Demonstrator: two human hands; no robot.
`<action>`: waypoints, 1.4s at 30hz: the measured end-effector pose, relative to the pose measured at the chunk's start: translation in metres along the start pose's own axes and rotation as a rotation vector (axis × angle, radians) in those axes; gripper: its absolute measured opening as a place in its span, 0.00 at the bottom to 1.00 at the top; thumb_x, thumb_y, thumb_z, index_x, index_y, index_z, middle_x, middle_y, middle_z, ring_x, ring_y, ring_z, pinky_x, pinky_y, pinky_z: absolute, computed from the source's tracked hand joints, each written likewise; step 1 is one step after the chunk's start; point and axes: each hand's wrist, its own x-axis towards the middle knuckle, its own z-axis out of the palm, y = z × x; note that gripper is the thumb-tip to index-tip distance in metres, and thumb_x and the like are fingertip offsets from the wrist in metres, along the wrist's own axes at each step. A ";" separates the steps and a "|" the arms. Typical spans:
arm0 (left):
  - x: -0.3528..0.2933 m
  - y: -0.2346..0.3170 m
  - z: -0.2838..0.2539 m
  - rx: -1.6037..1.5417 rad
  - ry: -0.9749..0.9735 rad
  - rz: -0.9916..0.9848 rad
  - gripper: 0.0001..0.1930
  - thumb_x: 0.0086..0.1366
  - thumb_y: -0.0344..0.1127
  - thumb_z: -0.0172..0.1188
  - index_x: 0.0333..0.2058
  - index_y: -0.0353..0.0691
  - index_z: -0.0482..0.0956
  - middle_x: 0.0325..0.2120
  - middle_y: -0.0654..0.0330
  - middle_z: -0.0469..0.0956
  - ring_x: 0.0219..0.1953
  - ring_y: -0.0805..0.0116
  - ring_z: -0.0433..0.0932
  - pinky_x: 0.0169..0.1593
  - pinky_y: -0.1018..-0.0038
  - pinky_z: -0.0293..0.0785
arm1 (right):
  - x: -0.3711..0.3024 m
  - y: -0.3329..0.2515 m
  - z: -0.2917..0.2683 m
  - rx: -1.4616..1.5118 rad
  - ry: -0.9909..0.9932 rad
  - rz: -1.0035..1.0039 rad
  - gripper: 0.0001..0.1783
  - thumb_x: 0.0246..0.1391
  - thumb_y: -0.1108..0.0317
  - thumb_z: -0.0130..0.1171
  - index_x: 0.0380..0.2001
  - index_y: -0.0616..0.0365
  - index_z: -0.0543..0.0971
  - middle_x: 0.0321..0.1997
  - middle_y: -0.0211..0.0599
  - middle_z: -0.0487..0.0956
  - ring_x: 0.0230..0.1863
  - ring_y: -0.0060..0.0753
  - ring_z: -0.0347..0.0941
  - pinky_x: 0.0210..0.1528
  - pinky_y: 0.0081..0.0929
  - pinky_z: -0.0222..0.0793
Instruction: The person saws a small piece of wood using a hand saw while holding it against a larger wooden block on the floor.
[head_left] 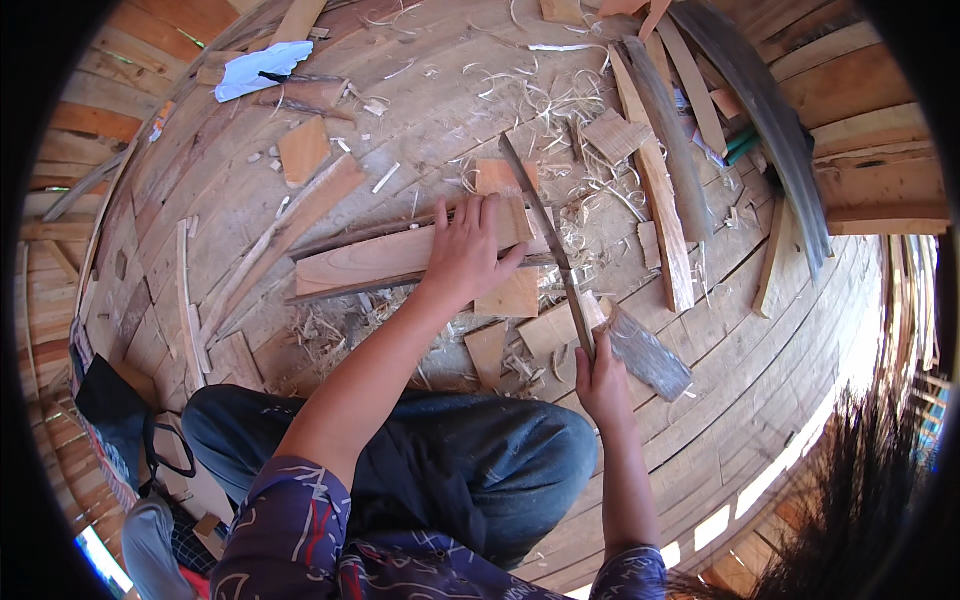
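Observation:
My left hand (466, 245) holds down a pale wooden board (365, 262), its fingers over the far edge and its thumb apart toward the board's right end. The board lies crosswise over a short, flat wood piece (508, 298) on the floor. In my right hand (603, 380) is the handle end of a long, narrow, dark-bladed knife (548, 222). Its blade slants up and leftward across the board's right end, with the tip beyond the far side. Whether the edge touches the wood I cannot tell. My right fingers are wrapped round the handle.
Curled wood shavings (560, 100) and offcuts litter the plank floor. Several long wood strips (655, 180) lie at the right, near a bark-covered block (648, 355). A light-blue crumpled piece (262, 70) lies far left. Beside my left knee is a black bag (115, 410).

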 end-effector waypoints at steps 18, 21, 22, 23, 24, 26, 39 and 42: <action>0.000 0.004 0.003 0.018 0.123 -0.015 0.30 0.60 0.51 0.57 0.51 0.32 0.65 0.44 0.44 0.73 0.51 0.50 0.71 0.61 0.47 0.52 | -0.005 0.000 0.001 -0.043 -0.035 -0.024 0.13 0.60 0.71 0.53 0.47 0.63 0.68 0.22 0.61 0.76 0.26 0.66 0.74 0.25 0.52 0.68; -0.001 0.006 0.001 0.020 0.105 -0.027 0.30 0.60 0.51 0.57 0.51 0.31 0.65 0.44 0.45 0.73 0.52 0.51 0.70 0.62 0.48 0.52 | -0.006 -0.001 0.001 -0.084 -0.059 -0.017 0.13 0.61 0.70 0.52 0.47 0.63 0.68 0.21 0.59 0.77 0.24 0.63 0.75 0.25 0.52 0.70; -0.001 0.006 0.001 0.023 0.107 -0.025 0.30 0.60 0.51 0.58 0.51 0.31 0.65 0.45 0.45 0.72 0.52 0.51 0.70 0.62 0.48 0.52 | -0.006 -0.002 0.002 -0.085 -0.056 -0.018 0.13 0.61 0.70 0.52 0.46 0.63 0.68 0.21 0.59 0.77 0.24 0.63 0.76 0.25 0.52 0.70; -0.002 0.006 0.001 0.026 0.109 -0.022 0.31 0.60 0.51 0.58 0.52 0.31 0.65 0.45 0.45 0.72 0.53 0.51 0.70 0.62 0.48 0.52 | -0.004 -0.004 0.002 -0.087 -0.054 -0.020 0.13 0.61 0.70 0.52 0.46 0.63 0.68 0.21 0.59 0.77 0.24 0.63 0.76 0.25 0.52 0.70; -0.002 0.006 0.002 0.033 0.115 -0.016 0.31 0.60 0.51 0.58 0.52 0.31 0.65 0.45 0.45 0.72 0.53 0.51 0.69 0.62 0.48 0.52 | -0.002 -0.006 0.003 -0.091 -0.067 -0.005 0.13 0.61 0.71 0.52 0.47 0.63 0.68 0.22 0.60 0.76 0.26 0.65 0.75 0.26 0.53 0.69; -0.003 0.005 0.003 0.047 0.127 -0.005 0.31 0.60 0.51 0.58 0.52 0.31 0.65 0.46 0.45 0.72 0.53 0.51 0.69 0.62 0.48 0.52 | 0.006 -0.012 0.006 -0.098 -0.094 0.023 0.13 0.61 0.72 0.52 0.48 0.63 0.67 0.23 0.62 0.76 0.28 0.68 0.74 0.27 0.55 0.68; -0.004 0.007 0.002 0.036 0.134 -0.012 0.30 0.59 0.50 0.57 0.51 0.31 0.66 0.46 0.45 0.72 0.53 0.51 0.69 0.60 0.50 0.53 | 0.004 -0.018 -0.004 -0.152 -0.126 0.018 0.13 0.61 0.72 0.51 0.47 0.65 0.67 0.25 0.63 0.77 0.28 0.67 0.75 0.27 0.54 0.70; -0.003 0.007 0.000 0.027 0.107 -0.028 0.30 0.59 0.50 0.57 0.51 0.31 0.65 0.46 0.45 0.72 0.53 0.51 0.69 0.60 0.50 0.53 | 0.005 -0.018 -0.003 -0.179 -0.112 0.004 0.13 0.62 0.71 0.51 0.47 0.65 0.67 0.23 0.62 0.77 0.26 0.64 0.76 0.26 0.52 0.71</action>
